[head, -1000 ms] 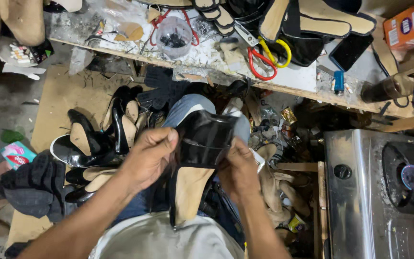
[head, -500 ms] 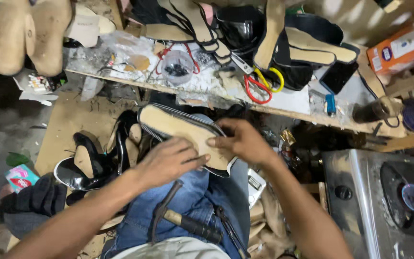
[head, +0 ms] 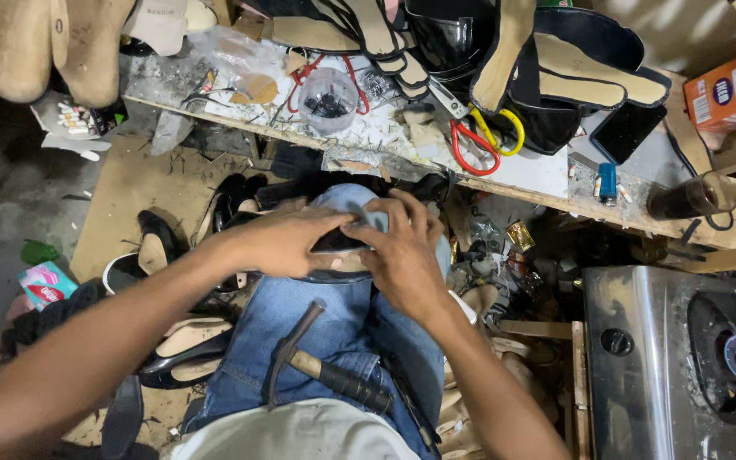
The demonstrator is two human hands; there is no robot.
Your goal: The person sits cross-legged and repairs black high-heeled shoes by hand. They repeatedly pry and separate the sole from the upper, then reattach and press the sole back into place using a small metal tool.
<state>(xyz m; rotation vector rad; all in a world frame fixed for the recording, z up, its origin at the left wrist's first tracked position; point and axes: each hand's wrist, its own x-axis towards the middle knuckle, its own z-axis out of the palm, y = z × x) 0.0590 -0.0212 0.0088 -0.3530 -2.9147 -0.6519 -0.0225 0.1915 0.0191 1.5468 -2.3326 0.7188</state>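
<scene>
Both hands low over the knee, pressed onto a dark shoe piece (head: 338, 244) that lies on the blue denim of the lap. Left hand (head: 278, 243) laid across it from its own side, fingers curled and closed down over the near edge, covering most of the piece. Right hand (head: 398, 255) directly opposite, touching the same piece, fingers (head: 402, 213) bent and bearing down on the far end; gripping or merely pressing, cannot tell. Long axis of the piece running across from hand to hand, roughly level, so each palm caps one end and neither sits clearly nearer; only a narrow dark strip visible between them. Just behind the wrists, toward the body, a hammer (head: 317, 366) resting along the thigh, head up toward the hands, black grip pointing back, untouched. Beyond the fingertips, a cluttered workbench (head: 521, 175) with red and yellow scissors (head: 479, 140), a clear plastic cup (head: 328, 100) of small dark bits and stacked tan insoles (head: 504, 51). Out past the left forearm, black shoes (head: 185, 349) scattered on the floor; out past the right elbow, a metal stove (head: 683, 358). Against half a second back: the pale sole then facing up and spread wide beneath open fingers, now almost wholly hidden under both hands, drawn closer together over the knee.
</scene>
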